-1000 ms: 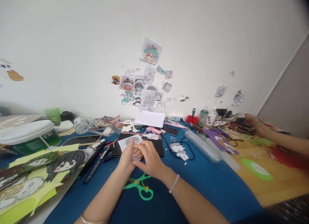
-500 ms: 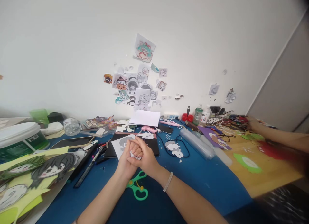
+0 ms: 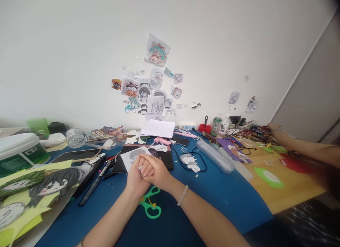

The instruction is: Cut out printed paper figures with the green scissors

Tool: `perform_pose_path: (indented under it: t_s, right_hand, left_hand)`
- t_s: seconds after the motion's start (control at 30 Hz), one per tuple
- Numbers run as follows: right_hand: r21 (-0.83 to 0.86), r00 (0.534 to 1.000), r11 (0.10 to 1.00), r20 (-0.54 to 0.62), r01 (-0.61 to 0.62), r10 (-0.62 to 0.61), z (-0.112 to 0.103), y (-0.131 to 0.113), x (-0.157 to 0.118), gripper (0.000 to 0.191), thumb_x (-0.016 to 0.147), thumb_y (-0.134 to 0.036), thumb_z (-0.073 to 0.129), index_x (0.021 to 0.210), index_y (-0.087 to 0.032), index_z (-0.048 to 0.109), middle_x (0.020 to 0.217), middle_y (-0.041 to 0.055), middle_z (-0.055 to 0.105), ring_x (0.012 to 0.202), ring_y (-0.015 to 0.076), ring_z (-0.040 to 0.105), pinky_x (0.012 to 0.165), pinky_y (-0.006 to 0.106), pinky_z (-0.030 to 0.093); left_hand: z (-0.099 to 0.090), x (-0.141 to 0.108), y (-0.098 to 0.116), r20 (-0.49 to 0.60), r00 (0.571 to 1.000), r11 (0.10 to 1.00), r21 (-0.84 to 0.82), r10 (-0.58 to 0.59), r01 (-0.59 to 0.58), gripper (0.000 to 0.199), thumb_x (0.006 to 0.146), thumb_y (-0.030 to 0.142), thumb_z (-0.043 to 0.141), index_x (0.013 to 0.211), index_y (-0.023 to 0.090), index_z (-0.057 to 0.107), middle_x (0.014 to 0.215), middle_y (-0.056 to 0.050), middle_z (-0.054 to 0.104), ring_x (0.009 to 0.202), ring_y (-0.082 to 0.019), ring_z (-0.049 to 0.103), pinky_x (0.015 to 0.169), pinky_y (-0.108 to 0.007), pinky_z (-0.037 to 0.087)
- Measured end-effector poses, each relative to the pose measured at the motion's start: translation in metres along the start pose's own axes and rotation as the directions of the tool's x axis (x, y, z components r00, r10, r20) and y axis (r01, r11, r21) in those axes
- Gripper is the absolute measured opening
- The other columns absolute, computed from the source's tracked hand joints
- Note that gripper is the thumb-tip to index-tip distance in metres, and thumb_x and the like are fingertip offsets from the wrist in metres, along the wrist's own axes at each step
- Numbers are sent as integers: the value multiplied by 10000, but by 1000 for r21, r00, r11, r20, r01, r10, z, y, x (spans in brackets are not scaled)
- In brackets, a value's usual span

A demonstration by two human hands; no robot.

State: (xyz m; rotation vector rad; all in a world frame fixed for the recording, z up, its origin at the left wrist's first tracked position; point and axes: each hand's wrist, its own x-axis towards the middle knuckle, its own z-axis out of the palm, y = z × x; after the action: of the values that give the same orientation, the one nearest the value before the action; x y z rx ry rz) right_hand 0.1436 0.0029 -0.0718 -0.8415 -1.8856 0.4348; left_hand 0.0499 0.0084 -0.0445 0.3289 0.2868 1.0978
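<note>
Above the blue mat my left hand (image 3: pixel 135 174) and my right hand (image 3: pixel 158 172) are pressed together, fingers wrapped round each other. A little white shows between the palms; what it is stays hidden. Just behind them, partly covered by the fingers, a white sheet with a grey printed head (image 3: pixel 128 159) rests on a black board (image 3: pixel 166 163). Green-handled scissors (image 3: pixel 153 215) lie on the mat beneath my wrists, their blades out of sight. A pink glue gun (image 3: pixel 162 141) is beyond my hands, among paper scraps.
Left are cut-out drawings on yellow paper (image 3: pixel 53 186), a pen (image 3: pixel 91 192), a phone (image 3: pixel 77 155) and a white-lidded tub (image 3: pixel 18 144). A clear plastic roll (image 3: pixel 215 156) and a grey-white cutout (image 3: pixel 189 160) lie right. Another person's arm (image 3: pixel 294 139) reaches over the wooden table (image 3: pixel 292 195).
My clasped hands have closed more tightly, with less white showing between them. The whole view has shifted slightly. The other person's arm at the right has moved a little.
</note>
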Motion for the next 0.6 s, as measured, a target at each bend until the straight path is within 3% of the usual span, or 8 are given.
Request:
perform_pose_path:
  t_s: [0.1,0.3,0.47,0.6]
  right_hand:
    - [5,1000,1000,-4,-6,6,1,-2,2,661,678,-146,603,1295,-228,378,1239,49,501,1124,215,479,983,326,348]
    - [106,983,978,58,-180,175,-1,-8,-1,790,721,-283,628,1386,-241,204,1358,74,380,1203,232,415,948,345,399]
    - [233,986,964,130,-130,102,-10,-15,-4,855,708,-263,651,1393,-275,141,1371,80,355,1109,216,498,865,323,458]
    - [160,993,980,29,-116,113,-19,-16,-5,753,745,-207,588,1376,-291,185,1343,75,389,1007,178,539,849,330,456]
  left_hand:
    - [0,-1,3,37,999,1000,15,4,-4,459,892,337,343,463,183,293,318,52,293,270,-48,273,303,-158,244]
    - [3,-3,16,108,993,988,143,45,-61,493,897,383,296,448,179,309,328,40,319,281,-73,325,328,-192,280]
    - [7,-7,41,127,978,962,198,165,-188,509,898,390,262,436,180,295,309,45,274,249,-79,275,299,-196,219]
    - [19,-17,45,137,977,943,267,166,-198,494,895,367,281,439,178,297,314,59,231,237,-67,233,292,-181,191]
